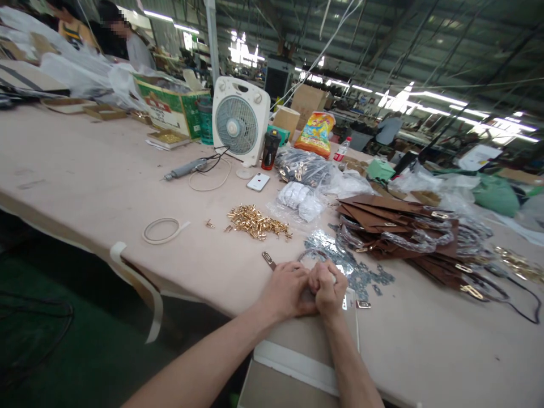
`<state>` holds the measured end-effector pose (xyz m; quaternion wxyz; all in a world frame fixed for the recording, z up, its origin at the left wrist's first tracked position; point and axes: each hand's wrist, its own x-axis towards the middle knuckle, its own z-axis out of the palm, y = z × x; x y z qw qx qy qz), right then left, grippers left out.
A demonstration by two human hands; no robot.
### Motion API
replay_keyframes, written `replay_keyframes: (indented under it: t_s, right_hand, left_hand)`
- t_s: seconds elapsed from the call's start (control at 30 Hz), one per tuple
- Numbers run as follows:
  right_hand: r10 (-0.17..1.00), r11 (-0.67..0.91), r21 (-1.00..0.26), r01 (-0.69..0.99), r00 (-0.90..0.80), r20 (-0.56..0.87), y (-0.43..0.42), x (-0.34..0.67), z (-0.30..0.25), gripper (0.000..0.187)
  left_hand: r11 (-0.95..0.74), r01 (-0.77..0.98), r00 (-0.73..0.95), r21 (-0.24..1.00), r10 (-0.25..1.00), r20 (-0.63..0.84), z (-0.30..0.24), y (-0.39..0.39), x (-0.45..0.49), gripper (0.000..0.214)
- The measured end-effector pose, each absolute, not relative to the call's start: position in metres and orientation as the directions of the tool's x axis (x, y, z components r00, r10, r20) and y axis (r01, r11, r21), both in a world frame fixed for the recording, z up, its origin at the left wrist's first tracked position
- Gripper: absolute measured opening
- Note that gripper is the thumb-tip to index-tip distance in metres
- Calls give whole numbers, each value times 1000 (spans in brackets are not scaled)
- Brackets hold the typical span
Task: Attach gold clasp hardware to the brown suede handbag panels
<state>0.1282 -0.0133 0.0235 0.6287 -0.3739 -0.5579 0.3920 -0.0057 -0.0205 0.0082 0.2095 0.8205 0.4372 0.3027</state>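
My left hand (285,290) and my right hand (327,290) are pressed together at the table's near edge, both with fingers curled tight. What they pinch between them is hidden by the fingers. A small metal clasp (268,259) lies just beyond my left hand, and another gold fitting (362,304) sits right of my right hand. A heap of gold metal fittings (257,222) lies farther out. Silvery plastic scraps (346,263) are scattered ahead of my right hand, beside a stack of brown leather straps (408,232) wrapped in clear film.
A white desk fan (240,120), a phone (258,181), a grey electric tool (186,168), a tape roll (160,230), bags of parts (302,168) and a snack bag (315,133) stand on the pink table (85,175). People sit at the far left and far back.
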Motion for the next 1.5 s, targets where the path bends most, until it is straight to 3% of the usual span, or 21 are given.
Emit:
replay_keyframes:
  t_s: [0.13,0.27,0.4,0.6,0.9,1.33,1.5]
  right_hand:
    - [946,321,-899,-297,145,290,-9,128,19,42]
    - [942,300,-786,-541,298,154,-7,143,29,37]
    - [868,376,-783,-496,484,110,-8,147,49,36]
    - [896,380,-819,-429,389,213,2,106,72,38]
    - [932,298,-915,-271,288,218,28,72,28,45]
    - [969,214,-893,-395,201,143,38,68,21,43]
    - [964,259,-905,-337,153,219,31,70,13,43]
  left_hand:
    - [-548,505,414,667,832,370,5,-20,-10,67]
    - [-500,464,322,731,864,387,-3,-27,-31,93]
    - [-400,433,247,807,914,321,-11,-36,-59,76]
    - [-179,224,148,958,978,148,-23,-25,-65,45]
    - [-105,283,113,953,991,75,-15,-12,-58,41]
    - [-139,476,117,868,989,94,-16,-11,-57,41]
    - [-173,522,130,835,984,123,-15,-9,-58,38]
